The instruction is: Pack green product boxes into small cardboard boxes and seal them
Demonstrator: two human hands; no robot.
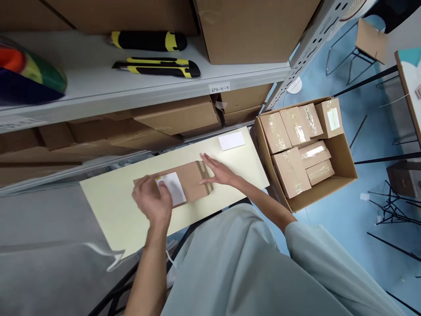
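A small brown cardboard box [194, 175] lies on the pale yellow table board, with a white label [174, 188] on its top. My left hand [153, 198] is over the box's left end, its fingers curled and its thumb by the label's edge. The fingertips and the box's far left corner are hidden under that hand. At the opposite end, my right hand [219, 171] rests with thumb and fingers spread against the box's edge. A white paper slip [231, 140] lies on the board beyond my right hand.
Above the table board [115, 219], a grey shelf [85, 74] holds two yellow-and-black utility knives [161, 68], rolls of coloured tape [29, 70] and large cartons [253, 26]. An open carton [338, 175] of several taped boxes stands at right. A chair [368, 44] is farther off.
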